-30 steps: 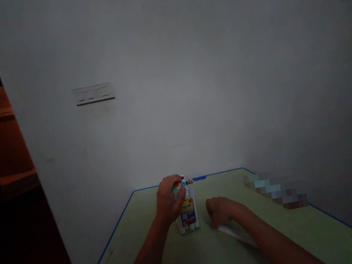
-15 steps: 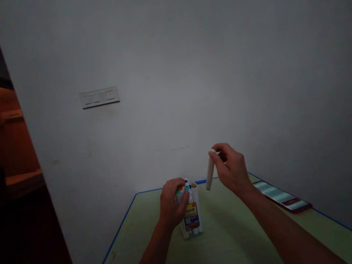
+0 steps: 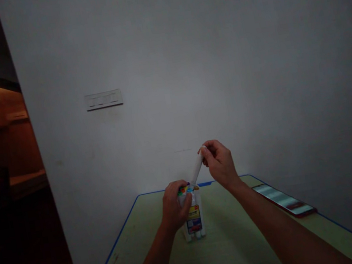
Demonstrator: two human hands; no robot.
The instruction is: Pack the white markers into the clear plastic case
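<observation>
The fingers (image 3: 204, 149) of the right hand (image 3: 221, 165) pinch a white marker (image 3: 197, 166), tilted just over a marker pack (image 3: 194, 221). The left hand (image 3: 175, 206) clenches that upright pack near the far edge of the tabletop (image 3: 236, 248), well apart from a phone (image 3: 283, 198) by the right edge.

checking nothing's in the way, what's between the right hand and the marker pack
Head view: a white stick held in the right hand fills that gap, its lower end at the top of the marker pack; whether they touch is unclear.
</observation>
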